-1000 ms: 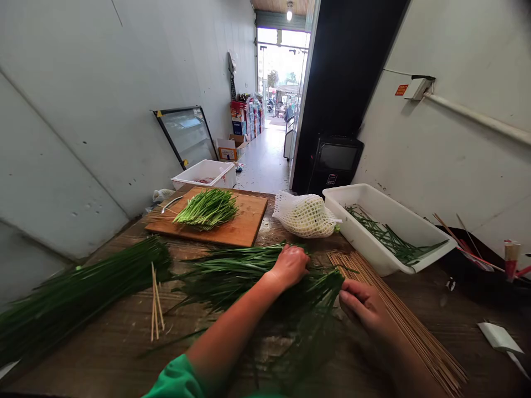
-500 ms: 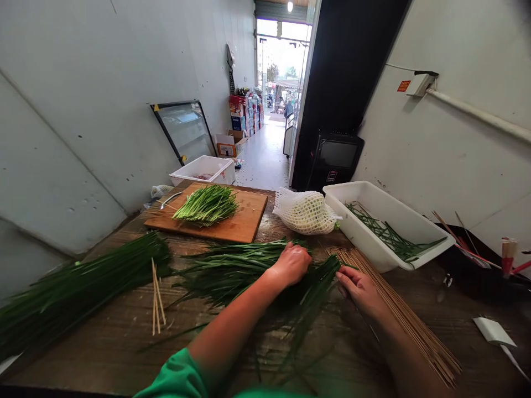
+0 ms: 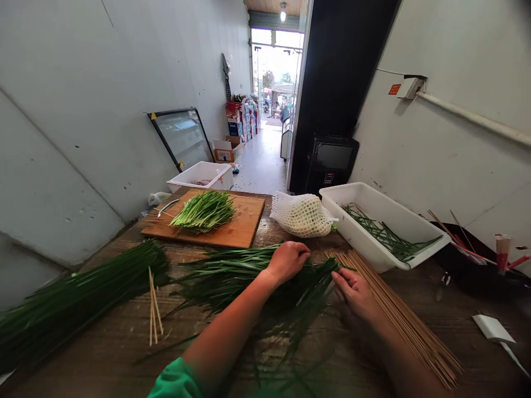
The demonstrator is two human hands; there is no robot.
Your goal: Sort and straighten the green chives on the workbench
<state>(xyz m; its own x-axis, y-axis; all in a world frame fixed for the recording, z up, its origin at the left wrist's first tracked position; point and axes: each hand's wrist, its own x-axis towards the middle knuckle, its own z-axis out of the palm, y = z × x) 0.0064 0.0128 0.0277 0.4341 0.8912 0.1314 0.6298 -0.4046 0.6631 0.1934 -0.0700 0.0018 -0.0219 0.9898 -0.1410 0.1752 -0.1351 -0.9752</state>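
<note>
A loose heap of long green garlic chives (image 3: 224, 276) lies on the wooden table before me. Over its right end is my left hand (image 3: 287, 261), its fingers bent together; whatever is between the fingertips is hidden. My right hand (image 3: 353, 288) pinches the gathered ends of a smaller bunch of chives (image 3: 319, 282), whose leaves trail down towards me. Just right of that hand runs a bundle of thin wooden skewers (image 3: 398, 315). A few loose skewers (image 3: 154, 309) lie left of the heap, beside a large dense bundle of chives (image 3: 91, 287).
Behind the heap, a cutting board (image 3: 249, 221) carries cut green stems (image 3: 205, 211). A pale vegetable in white foam netting (image 3: 305, 215) lies beside it. A white tub (image 3: 381, 221) with some chives stands right, near a black container (image 3: 477, 271) and a white adapter (image 3: 493, 329).
My left hand has risen slightly off the chives and its fingers now point right. My right hand keeps its pinch on the bunch. The whole view has shifted slightly.
</note>
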